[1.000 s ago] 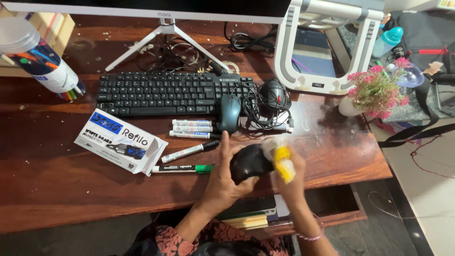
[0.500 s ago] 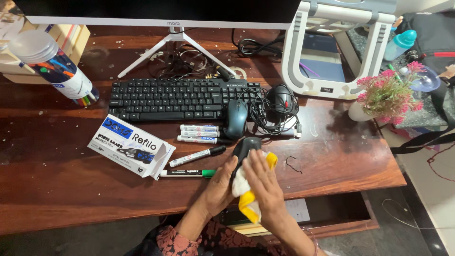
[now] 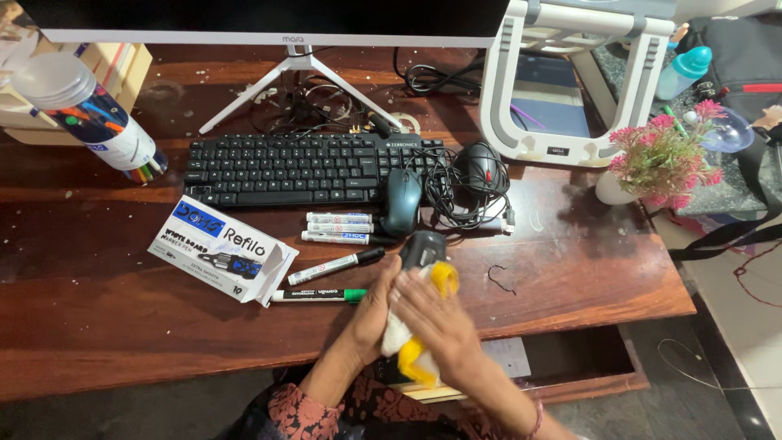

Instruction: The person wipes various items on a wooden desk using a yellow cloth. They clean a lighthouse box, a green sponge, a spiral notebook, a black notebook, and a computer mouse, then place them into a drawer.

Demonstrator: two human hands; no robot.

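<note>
While her left hand [image 3: 371, 314] cups the black plastic computer mouse [image 3: 421, 248] at the wooden desk's [image 3: 570, 269] near edge, her right hand [image 3: 436, 322] presses a white-and-yellow cloth [image 3: 407, 346] over it; wiping looks under way, its far end uncovered.
</note>
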